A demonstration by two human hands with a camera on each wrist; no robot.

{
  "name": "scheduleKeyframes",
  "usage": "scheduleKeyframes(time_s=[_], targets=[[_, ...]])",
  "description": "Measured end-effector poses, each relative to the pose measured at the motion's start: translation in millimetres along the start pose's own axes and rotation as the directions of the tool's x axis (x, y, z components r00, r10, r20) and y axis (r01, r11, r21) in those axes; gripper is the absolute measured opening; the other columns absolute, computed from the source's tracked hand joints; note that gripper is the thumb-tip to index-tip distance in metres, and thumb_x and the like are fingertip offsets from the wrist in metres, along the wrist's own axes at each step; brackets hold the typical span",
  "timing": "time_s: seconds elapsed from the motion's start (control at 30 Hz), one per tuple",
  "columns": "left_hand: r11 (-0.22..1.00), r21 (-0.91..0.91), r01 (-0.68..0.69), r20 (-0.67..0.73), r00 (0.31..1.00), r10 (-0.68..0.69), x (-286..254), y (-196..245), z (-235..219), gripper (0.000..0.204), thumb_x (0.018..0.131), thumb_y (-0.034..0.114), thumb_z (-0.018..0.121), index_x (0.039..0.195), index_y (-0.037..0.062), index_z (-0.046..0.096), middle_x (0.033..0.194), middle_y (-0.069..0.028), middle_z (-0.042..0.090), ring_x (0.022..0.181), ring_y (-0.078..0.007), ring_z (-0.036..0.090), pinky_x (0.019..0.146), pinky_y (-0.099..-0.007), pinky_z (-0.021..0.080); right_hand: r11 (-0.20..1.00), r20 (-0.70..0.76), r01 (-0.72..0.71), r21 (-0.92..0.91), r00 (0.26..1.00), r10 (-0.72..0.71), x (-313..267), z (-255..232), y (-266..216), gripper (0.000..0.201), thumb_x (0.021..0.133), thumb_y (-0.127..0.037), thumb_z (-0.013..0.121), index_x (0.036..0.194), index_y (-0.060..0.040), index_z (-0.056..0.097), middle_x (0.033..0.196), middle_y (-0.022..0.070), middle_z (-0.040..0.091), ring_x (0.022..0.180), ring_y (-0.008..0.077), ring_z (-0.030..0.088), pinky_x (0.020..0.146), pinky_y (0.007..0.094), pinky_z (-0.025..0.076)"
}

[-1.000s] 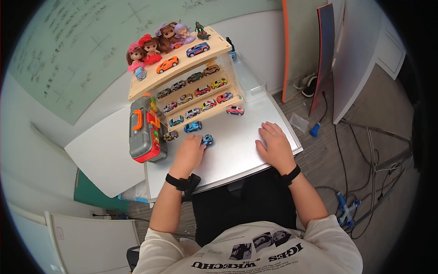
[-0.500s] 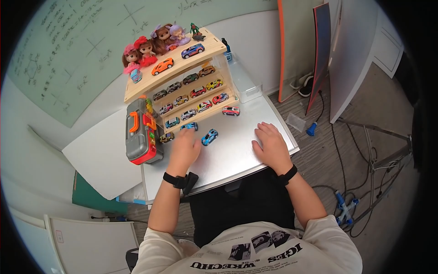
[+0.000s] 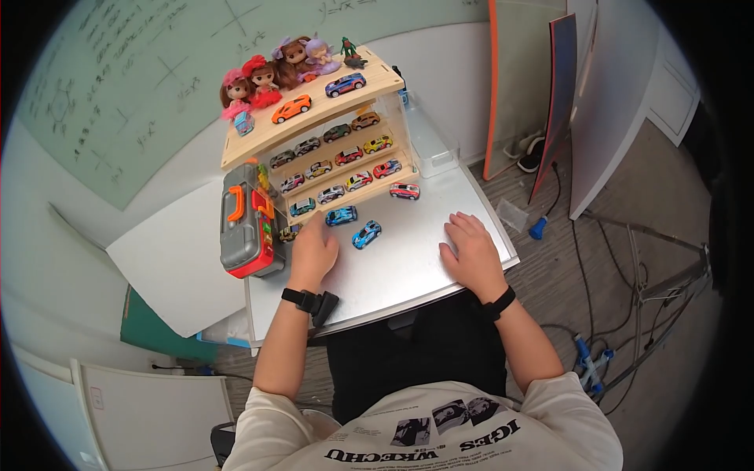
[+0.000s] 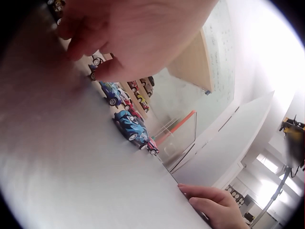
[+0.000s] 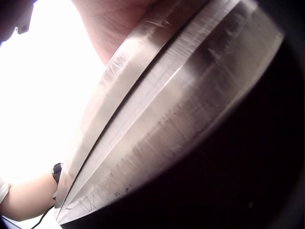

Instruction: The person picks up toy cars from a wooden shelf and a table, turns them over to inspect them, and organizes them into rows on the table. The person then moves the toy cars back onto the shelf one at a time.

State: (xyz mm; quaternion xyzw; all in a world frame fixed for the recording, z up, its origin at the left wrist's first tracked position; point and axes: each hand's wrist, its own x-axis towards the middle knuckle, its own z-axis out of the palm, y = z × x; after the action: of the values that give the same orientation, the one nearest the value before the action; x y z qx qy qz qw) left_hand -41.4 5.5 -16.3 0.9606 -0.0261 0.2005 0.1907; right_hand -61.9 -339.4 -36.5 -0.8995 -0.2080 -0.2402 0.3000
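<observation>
My left hand [image 3: 314, 250] is over the left part of the silver table [image 3: 400, 263], its fingers loosely bent beside a camouflage-coloured toy car [image 3: 290, 232] that it partly hides. In the left wrist view, that hand's thumb and fingers [image 4: 90, 33] hang low over the tabletop with nothing between them. Just right of the hand are a blue toy car [image 3: 342, 215] by the shelf and a second blue toy car [image 3: 367, 235] set at a slant nearer the front. My right hand [image 3: 475, 251] rests flat near the table's right front edge, holding nothing.
A wooden display shelf [image 3: 259, 149] holds several toy cars in rows, with dolls [image 3: 263, 78] and more cars on top. The grey toolbox [image 3: 243, 228] stands left of it. A red-and-white car [image 3: 404, 191] sits at its right, near a clear plastic bin [image 3: 436, 157].
My left hand has let go of the slanted blue car and moved left, past the other blue car, to the camouflage one. The right hand stays in place. The head view shifted slightly.
</observation>
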Motion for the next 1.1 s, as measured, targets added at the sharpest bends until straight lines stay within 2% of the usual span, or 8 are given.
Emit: scheduleKeyframes(time_s=[0.17, 0.27, 0.47, 0.7, 0.77, 0.87, 0.97, 1.1], targets=[[0.970, -0.180, 0.163, 0.199, 0.972, -0.126, 9.9, 8.4, -11.3, 0.056, 0.084, 0.014, 0.068, 0.139, 0.0026, 0.064, 0.095, -0.0240, 0.075, 0.071, -0.0335, 0.071, 0.072, -0.0433, 0.057, 1.000, 0.004, -0.004, 0.004, 1.000, 0.004, 0.3, -0.8, -2.1, 0.035, 0.086, -0.015, 0.072, 0.114, 0.0044, 0.071, 0.129, 0.0230, 0.069, 0.132, 0.0397, 0.059, 0.117, 0.0496, 0.043], [0.959, -0.282, 0.036, 0.002, 0.999, -0.038, 8.0, -14.7, 13.1, 0.053, 0.085, 0.015, 0.071, 0.137, 0.0054, 0.068, 0.071, -0.0097, 0.069, 0.058, -0.0180, 0.063, 0.061, -0.0342, 0.052, 1.000, 0.006, 0.000, -0.002, 1.000, 0.000, 1.1, -0.6, -2.7, 0.034, 0.085, -0.015, 0.072, 0.114, 0.0043, 0.071, 0.129, 0.0233, 0.069, 0.131, 0.0405, 0.059, 0.116, 0.0498, 0.044], [0.917, -0.384, 0.112, 0.081, 0.993, -0.087, 0.6, -16.6, 9.3, 0.052, 0.088, 0.012, 0.069, 0.140, 0.0167, 0.069, 0.066, -0.0025, 0.059, 0.055, -0.0087, 0.050, 0.058, -0.0284, 0.046, 1.000, 0.004, 0.006, -0.007, 1.000, -0.006, 2.0, -0.6, -5.1, 0.034, 0.085, -0.014, 0.072, 0.113, 0.0050, 0.071, 0.129, 0.0244, 0.069, 0.129, 0.0419, 0.060, 0.115, 0.0505, 0.044], [0.937, -0.349, 0.010, 0.101, 0.995, 0.027, 0.7, -9.8, 3.2, 0.052, 0.089, 0.012, 0.068, 0.140, 0.0214, 0.070, 0.067, -0.0069, 0.065, 0.055, -0.0103, 0.050, 0.060, -0.0285, 0.047, 0.993, 0.035, 0.057, -0.102, 0.998, -0.054, 2.5, 4.4, -5.4, 0.037, 0.084, -0.015, 0.073, 0.115, 0.0056, 0.071, 0.128, 0.0286, 0.068, 0.129, 0.0431, 0.059, 0.115, 0.0507, 0.044], [0.946, -0.324, -0.021, 0.074, 0.996, 0.047, 1.8, -10.9, 4.4, 0.049, 0.090, 0.018, 0.067, 0.139, 0.0256, 0.070, 0.092, -0.0162, 0.077, 0.064, -0.0261, 0.067, 0.068, -0.0379, 0.055, 0.978, 0.019, 0.130, -0.164, 0.991, -0.129, 13.3, -2.9, -14.8, 0.036, 0.084, -0.017, 0.072, 0.113, 0.0049, 0.071, 0.123, 0.0285, 0.070, 0.124, 0.0441, 0.062, 0.111, 0.0506, 0.047], [0.895, -0.439, 0.085, 0.118, 0.992, -0.036, 2.6, -13.2, 4.0, 0.047, 0.090, 0.019, 0.068, 0.137, 0.0227, 0.071, 0.101, -0.0173, 0.077, 0.065, -0.0262, 0.067, 0.068, -0.0374, 0.055, 0.990, 0.311, 0.067, -0.123, 0.950, -0.026, 38.5, -11.2, -25.2, 0.041, 0.087, -0.020, 0.072, 0.121, 0.0029, 0.071, 0.111, 0.0259, 0.074, 0.108, 0.0436, 0.069, 0.095, 0.0502, 0.056], [0.889, -0.450, 0.084, 0.042, 0.996, -0.072, 1.7, -14.4, 5.4, 0.045, 0.090, 0.019, 0.068, 0.135, 0.0182, 0.072, 0.094, -0.0185, 0.076, 0.063, -0.0261, 0.065, 0.067, -0.0371, 0.054, 0.986, 0.445, -0.110, -0.125, 0.882, 0.155, 78.5, -4.2, -52.4, 0.051, 0.090, -0.022, 0.068, 0.136, 0.0003, 0.062, 0.108, 0.0248, 0.075, 0.098, 0.0427, 0.072, 0.086, 0.0509, 0.058], [0.893, -0.425, 0.146, 0.081, 0.989, -0.123, 2.1, -14.2, 2.0, 0.044, 0.090, 0.018, 0.068, 0.133, 0.0143, 0.072, 0.085, -0.0209, 0.074, 0.062, -0.0262, 0.064, 0.066, -0.0373, 0.053, 0.961, 0.455, -0.028, -0.275, 0.877, 0.156, 111.7, 34.8, -62.0, 0.048, 0.094, -0.020, 0.059, 0.138, -0.0003, 0.056, 0.098, 0.0213, 0.076, 0.089, 0.0414, 0.075, 0.077, 0.0514, 0.060]])
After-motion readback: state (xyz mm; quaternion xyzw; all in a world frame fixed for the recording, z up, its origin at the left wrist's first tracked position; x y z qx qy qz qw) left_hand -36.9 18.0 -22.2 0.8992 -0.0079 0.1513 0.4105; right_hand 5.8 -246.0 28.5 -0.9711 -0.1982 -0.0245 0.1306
